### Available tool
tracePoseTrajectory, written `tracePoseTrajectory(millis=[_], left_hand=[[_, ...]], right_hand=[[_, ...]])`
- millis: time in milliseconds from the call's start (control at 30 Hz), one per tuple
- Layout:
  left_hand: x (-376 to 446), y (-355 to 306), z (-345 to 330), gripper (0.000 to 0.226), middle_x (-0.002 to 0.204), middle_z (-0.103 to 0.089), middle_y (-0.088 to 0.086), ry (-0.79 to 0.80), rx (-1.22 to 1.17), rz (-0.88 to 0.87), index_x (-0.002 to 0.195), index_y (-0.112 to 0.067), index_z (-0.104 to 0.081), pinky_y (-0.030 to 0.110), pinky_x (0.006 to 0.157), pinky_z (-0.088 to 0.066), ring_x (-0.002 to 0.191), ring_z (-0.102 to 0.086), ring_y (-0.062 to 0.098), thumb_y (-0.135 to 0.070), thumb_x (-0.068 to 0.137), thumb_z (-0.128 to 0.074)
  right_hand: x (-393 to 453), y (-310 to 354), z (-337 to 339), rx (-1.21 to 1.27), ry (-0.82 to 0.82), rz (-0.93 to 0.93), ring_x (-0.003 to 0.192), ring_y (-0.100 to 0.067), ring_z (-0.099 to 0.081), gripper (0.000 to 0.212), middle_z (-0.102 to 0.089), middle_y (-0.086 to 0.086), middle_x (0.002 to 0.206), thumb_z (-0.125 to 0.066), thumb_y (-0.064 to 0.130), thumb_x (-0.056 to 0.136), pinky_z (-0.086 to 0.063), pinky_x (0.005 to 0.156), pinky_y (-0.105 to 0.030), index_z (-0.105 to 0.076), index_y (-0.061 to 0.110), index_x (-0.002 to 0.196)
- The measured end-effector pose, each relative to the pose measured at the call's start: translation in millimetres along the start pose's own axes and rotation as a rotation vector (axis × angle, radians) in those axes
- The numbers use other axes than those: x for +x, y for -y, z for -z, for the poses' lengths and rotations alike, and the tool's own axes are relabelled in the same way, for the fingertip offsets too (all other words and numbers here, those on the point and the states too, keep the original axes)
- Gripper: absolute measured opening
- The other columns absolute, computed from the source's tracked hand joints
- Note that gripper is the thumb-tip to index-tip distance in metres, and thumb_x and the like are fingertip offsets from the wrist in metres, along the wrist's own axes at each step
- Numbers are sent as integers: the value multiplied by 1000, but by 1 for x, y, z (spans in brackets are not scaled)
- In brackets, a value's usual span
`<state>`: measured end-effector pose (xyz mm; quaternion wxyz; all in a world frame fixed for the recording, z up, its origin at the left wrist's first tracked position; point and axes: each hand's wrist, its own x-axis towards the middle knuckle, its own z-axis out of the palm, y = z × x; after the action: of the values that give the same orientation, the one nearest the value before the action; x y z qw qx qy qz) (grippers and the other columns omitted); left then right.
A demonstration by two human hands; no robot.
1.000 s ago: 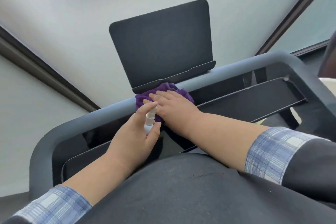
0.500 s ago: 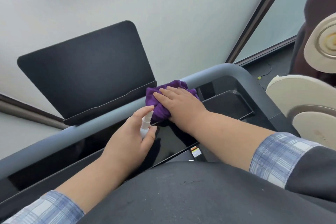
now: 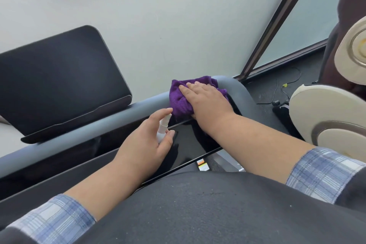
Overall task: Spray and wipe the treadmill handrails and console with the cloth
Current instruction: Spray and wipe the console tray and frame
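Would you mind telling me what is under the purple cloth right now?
The purple cloth lies over the grey handrail near its right corner, pressed flat by the right hand. The covered stretch of rail and its lower edge at the black console are hidden.

- I can read no text, brand or number anywhere in my view
- A small sticker with an orange part and a yellow part sits on the treadmill below the glossy black console, but any print on it is too small for me to read
- The dark tablet holder shows no logo or writing
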<state>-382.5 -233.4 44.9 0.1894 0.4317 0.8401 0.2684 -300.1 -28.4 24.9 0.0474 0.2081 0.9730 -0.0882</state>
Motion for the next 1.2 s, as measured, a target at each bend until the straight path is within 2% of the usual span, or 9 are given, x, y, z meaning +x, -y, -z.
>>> tracePoseTrajectory(millis=[67,200,300,400,500,567,733,900,1200], left_hand=[[7,-9,-6,50,101,-52,-28,1,11,2,130,-62,-25,6,69,-33,85,-52,-18,-48,90,-53],[19,-21,-12,49,99,-52,-25,14,28,1,132,-58,-29,6,67,-32,80,-52,-11,-46,92,-54],[22,-27,-12,50,94,-48,-31,12,30,-1,132,-59,-28,6,65,-31,86,-48,-22,-45,92,-55],[13,-22,-8,50,94,-48,-34,8,14,31,132,-58,-28,6,65,-32,88,-47,-25,-45,91,-53],[-2,-13,-1,51,104,-55,-25,-13,-6,69,131,-58,-26,5,71,-33,87,-53,-13,-45,91,-53],[-10,-8,4,51,110,-59,-17,-43,-33,92,130,-59,-25,12,76,-37,88,-55,0,-44,90,-53],[-24,0,12,52,110,-60,-16,-106,-75,110,132,-59,-29,15,81,-40,94,-57,3,-40,91,-54],[-25,-3,7,51,110,-60,-18,-98,-55,128,131,-61,-28,9,79,-39,97,-57,1,-43,90,-53],[0,-28,-8,50,98,-52,-28,-38,7,66,130,-61,-25,7,69,-34,84,-53,-16,-46,91,-52]], right_hand=[[-3,-19,1,16,-17,-46,150,-20,-18,69,-21,0,164,-49,20,98,-13,122,-38,-16,26,159],[-8,-43,4,33,-32,-115,149,-21,-22,74,-27,1,163,-58,26,94,-16,121,-38,-20,27,158],[-9,-42,2,22,-33,-125,149,-24,-21,78,-28,0,162,-60,45,92,-15,121,-44,-20,31,157],[-4,-33,-1,14,-38,-115,150,-25,-18,79,-26,-1,162,-48,65,91,-11,120,-46,-22,31,157],[6,-17,2,122,-61,-63,149,-23,-23,75,-34,1,159,-45,69,91,-10,121,-44,-32,29,154],[13,1,5,190,-74,-14,147,-21,-29,73,-41,2,156,-46,69,90,-11,119,-43,-38,29,151],[24,49,-5,85,-10,134,148,-24,-23,71,-34,-1,159,-45,64,93,-9,119,-49,-28,32,154],[25,32,-6,29,-3,173,147,-23,-24,68,-32,0,158,-53,38,97,-14,120,-46,-22,31,157],[-3,-49,10,5,-34,-118,147,-22,-26,73,-31,0,160,-58,28,95,-25,116,-41,-20,31,157]])
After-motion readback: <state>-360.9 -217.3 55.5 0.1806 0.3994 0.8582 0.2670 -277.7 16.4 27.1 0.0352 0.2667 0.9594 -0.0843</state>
